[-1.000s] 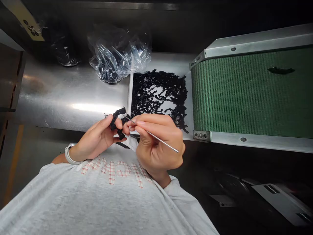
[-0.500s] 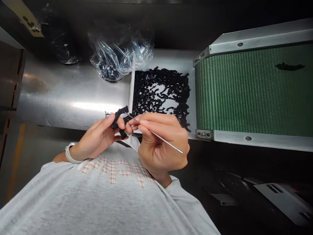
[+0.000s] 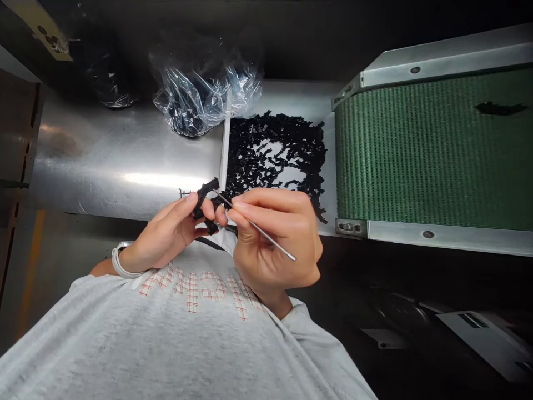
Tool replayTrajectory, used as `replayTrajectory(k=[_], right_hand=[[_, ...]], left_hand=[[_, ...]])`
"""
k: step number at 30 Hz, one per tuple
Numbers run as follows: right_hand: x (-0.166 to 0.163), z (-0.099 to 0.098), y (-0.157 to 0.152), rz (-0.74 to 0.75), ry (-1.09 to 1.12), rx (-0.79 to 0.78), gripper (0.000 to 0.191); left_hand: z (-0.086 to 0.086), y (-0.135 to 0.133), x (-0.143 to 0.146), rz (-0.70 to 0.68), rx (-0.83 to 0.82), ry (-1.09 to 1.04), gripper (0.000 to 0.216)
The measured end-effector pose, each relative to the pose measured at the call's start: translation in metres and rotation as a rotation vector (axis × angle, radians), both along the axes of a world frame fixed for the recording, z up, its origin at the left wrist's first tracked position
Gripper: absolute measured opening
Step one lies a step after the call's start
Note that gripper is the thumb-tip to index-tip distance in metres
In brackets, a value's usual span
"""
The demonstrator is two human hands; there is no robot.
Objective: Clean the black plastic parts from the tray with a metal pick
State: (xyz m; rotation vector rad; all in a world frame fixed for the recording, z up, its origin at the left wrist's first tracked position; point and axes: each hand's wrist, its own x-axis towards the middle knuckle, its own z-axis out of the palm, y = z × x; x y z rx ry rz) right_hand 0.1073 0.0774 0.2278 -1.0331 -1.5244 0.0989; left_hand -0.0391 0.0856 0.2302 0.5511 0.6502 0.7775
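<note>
My left hand point(image 3: 175, 222) is closed around a black plastic part point(image 3: 204, 197), an angled piece with its upper end sticking out past the thumb. In my right hand point(image 3: 278, 233) a thin metal rod point(image 3: 268, 236) is pinched between thumb and fingers like a pen. The rod's tip meets or nearly touches the black part; exact contact is hard to tell. Beyond the hands, a white tray point(image 3: 225, 150) holds many small black plastic pieces point(image 3: 283, 133), partly covered by my right hand.
A clear plastic bag point(image 3: 191, 105) with black contents rests at the tray's left edge on the metal table point(image 3: 104, 150). To the right is a green conveyor belt point(image 3: 416, 161) with metal side rails, carrying one black part point(image 3: 501, 108). Another dark bag point(image 3: 114, 91) stands at the back left.
The rod's rear end has swung a little left and my right fingers have shifted slightly. The black part on the belt appears slightly farther right. Both grips are unchanged.
</note>
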Motion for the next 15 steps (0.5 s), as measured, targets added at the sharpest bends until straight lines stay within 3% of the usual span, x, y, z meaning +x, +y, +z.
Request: replayTrajectory(k=[3, 9, 15], right_hand=[[0.0001, 0.0010, 0.0006, -0.102, 0.013, 0.007, 0.006], [0.0016, 0.0011, -0.0017, -0.010, 0.024, -0.062, 0.019], [-0.0021, -0.0013, 0.0034, -0.088, 0.044, 0.013, 0.008]], left_hand=[[-0.0018, -0.0006, -0.0003, 0.004, 0.021, 0.010, 0.036], [-0.0029, -0.0005, -0.0004, 0.051, 0.018, 0.028, 0.035], [0.0002, 0.0000, 0.0016, 0.018, 0.059, 0.032, 0.038]])
